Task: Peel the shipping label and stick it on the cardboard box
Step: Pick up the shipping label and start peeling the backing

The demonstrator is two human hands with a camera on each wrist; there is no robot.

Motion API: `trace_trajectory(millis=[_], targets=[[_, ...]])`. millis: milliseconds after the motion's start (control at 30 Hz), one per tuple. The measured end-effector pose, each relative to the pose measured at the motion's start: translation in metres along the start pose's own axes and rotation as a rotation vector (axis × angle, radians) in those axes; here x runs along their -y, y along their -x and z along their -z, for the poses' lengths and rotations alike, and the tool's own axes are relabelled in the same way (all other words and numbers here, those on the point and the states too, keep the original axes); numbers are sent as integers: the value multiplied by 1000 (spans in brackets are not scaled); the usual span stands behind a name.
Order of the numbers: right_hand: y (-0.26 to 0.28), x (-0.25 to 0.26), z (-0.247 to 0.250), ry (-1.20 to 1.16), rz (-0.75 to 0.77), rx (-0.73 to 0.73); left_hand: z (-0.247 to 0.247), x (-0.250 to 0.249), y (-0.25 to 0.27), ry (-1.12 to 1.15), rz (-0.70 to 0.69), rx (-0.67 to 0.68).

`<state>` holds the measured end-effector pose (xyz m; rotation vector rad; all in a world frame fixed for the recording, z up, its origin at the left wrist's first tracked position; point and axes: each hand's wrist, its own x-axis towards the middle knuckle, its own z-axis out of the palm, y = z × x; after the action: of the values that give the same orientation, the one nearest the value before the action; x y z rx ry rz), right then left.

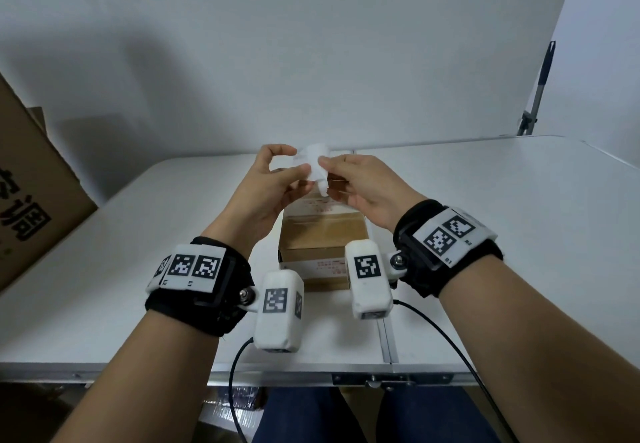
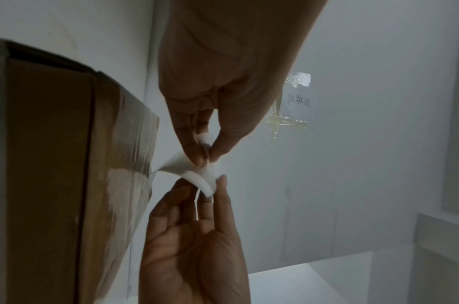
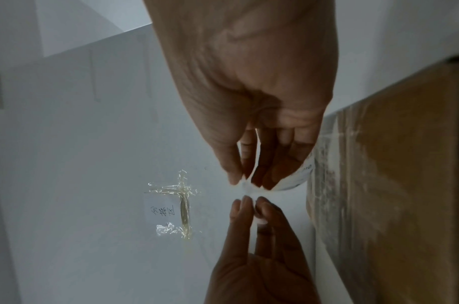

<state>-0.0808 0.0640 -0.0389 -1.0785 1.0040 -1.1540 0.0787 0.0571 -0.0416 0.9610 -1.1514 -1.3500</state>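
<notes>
A taped brown cardboard box (image 1: 322, 231) stands on the white table just in front of me, also seen in the wrist views (image 2: 54, 164) (image 3: 405, 185). Both hands hold the white shipping label (image 1: 317, 165) in the air above the box's far end. It is curled and bent, with a narrow strip hanging down. My left hand (image 1: 300, 160) pinches one side of it between thumb and fingertips (image 2: 205, 156). My right hand (image 1: 322, 162) pinches the other side (image 3: 246, 183). The label's white back (image 2: 187, 164) shows, and a printed part (image 3: 296, 181) peeks out beside my right fingers.
A large printed cardboard box (image 1: 31, 182) leans at the far left. The white folding table (image 1: 519, 234) stretches to the right. A metal pole (image 1: 540, 89) stands at the back right. A taped paper note (image 2: 298, 102) sits on the white surface beyond the hands. Cables (image 1: 450, 338) trail off the front edge.
</notes>
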Motion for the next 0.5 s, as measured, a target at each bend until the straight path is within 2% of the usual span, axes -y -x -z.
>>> trace_trajectory(millis=[133, 333, 500], targets=[[1, 3, 1, 15, 59, -70, -3, -1, -2, -37, -30, 47], [-2, 7, 9, 326, 121, -193, -1, -3, -3, -110, 0, 63], [-4, 13, 13, 305, 134, -218, -2, -5, -4, -145, 9, 53]])
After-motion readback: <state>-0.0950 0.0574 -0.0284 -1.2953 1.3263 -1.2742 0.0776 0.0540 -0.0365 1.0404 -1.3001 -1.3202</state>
